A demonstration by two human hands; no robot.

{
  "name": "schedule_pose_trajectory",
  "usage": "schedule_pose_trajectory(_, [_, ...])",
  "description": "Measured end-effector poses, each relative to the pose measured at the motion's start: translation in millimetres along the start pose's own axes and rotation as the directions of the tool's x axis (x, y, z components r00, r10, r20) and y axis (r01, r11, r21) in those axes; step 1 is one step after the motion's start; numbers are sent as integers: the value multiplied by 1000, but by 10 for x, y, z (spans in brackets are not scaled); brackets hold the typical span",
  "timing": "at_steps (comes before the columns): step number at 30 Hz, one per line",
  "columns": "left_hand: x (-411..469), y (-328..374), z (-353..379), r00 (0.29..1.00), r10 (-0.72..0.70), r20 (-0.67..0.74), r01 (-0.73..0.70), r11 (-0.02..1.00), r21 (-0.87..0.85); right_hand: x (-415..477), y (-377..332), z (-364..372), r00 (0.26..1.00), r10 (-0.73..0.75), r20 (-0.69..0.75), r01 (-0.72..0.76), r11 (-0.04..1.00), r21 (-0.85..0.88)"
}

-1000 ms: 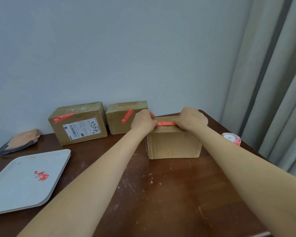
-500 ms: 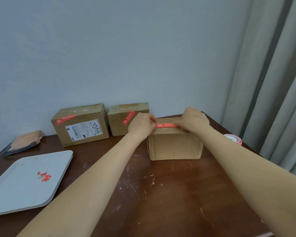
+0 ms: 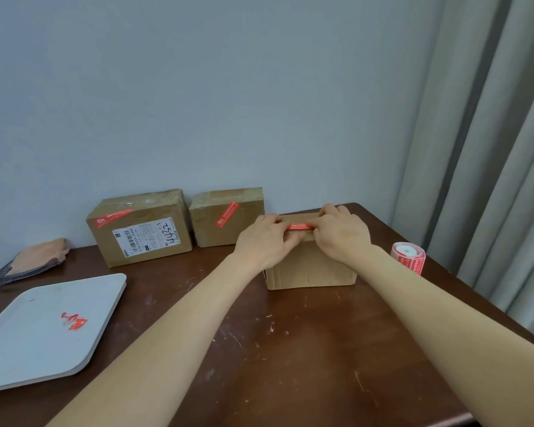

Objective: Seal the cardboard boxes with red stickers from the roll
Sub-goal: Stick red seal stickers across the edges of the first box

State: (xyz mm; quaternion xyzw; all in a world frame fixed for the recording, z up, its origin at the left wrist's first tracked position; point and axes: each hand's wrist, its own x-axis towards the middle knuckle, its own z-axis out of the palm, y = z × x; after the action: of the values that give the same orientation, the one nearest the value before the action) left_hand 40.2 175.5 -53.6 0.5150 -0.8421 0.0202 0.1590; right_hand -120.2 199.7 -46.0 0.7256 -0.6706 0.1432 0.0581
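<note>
Red sticker (image 3: 299, 227) along the top front edge of the cardboard box (image 3: 310, 268), on the far right part of the table (image 3: 290, 349).
I see my left hand (image 3: 267, 241) pinching its left end and my right hand (image 3: 341, 234) its right end. The sticker roll (image 3: 409, 257) stands near the box's right side.

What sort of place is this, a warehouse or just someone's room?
Probably an ordinary room or small office used for packing, not a warehouse: a scratched wooden table by a plain wall, grey curtains on the right, and only three cardboard boxes with one sticker roll.
</note>
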Motion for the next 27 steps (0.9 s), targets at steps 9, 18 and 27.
schedule_pose_trajectory(9, [-137,-33,29,996,20,-90,-22,999,-27,-13,-22,-24,1000,25,-15,-24,998,60])
schedule_pose_trajectory(18, [-176,-140,27,996,56,-70,-56,998,4,-83,28,-75,998,29,49,-31,998,50])
schedule_pose_trajectory(27, [-180,-110,-26,995,38,-97,-38,999,-2,-74,63,-97,998,61,-16,-59,996,68])
